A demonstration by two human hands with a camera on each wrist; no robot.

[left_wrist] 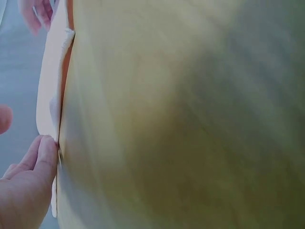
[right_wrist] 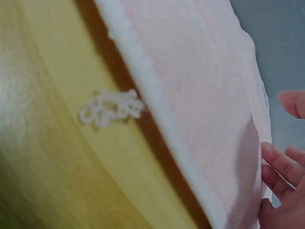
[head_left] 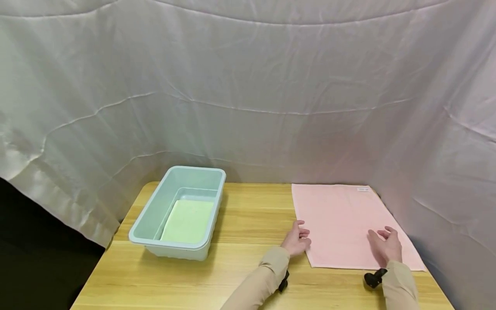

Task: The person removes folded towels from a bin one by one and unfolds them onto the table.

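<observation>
A pink towel [head_left: 341, 224] lies spread flat on the right part of the wooden table, with a small white label [head_left: 363, 189] at its far edge. My left hand [head_left: 297, 240] is at the towel's left edge. In the left wrist view its fingertips touch that edge, while the thumb stands apart. My right hand [head_left: 386, 245] is over the towel's near right part, fingers loosely bent and thumb apart. The right wrist view shows its fingertips against the pink cloth [right_wrist: 200, 95]. Neither hand grips anything.
A pale blue-green plastic basin [head_left: 139, 236] stands on the left of the table [head_left: 248, 267]. A flat light green piece [head_left: 187, 221], perhaps folded cloth, lies inside. Grey curtains [head_left: 263, 86] hang behind and beside the table. White loose threads [right_wrist: 112, 109] show at a towel edge.
</observation>
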